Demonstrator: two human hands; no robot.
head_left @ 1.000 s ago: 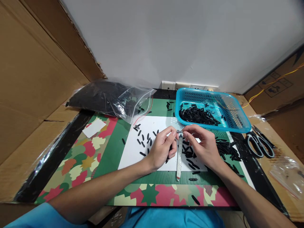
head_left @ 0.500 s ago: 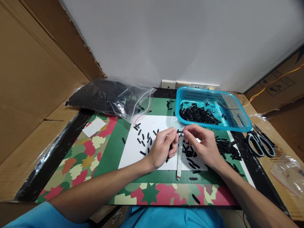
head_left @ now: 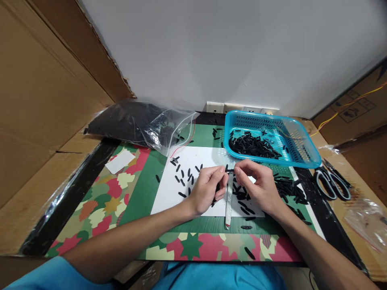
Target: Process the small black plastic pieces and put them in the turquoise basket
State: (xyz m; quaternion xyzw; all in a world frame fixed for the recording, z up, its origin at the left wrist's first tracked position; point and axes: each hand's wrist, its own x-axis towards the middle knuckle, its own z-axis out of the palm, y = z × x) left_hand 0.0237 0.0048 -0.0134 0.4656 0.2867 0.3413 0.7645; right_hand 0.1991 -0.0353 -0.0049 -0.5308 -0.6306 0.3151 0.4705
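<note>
Black piece (head_left: 230, 171) between both hands' fingers (head_left: 223, 170), mostly hidden.

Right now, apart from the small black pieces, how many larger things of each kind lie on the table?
Blue basket: 1
Clear bag of black pieces: 1
Scissors: 1
White paper sheet: 1
Small white slip: 1
Long pale strip between the left hand and right hand: 1
Total: 6
</note>
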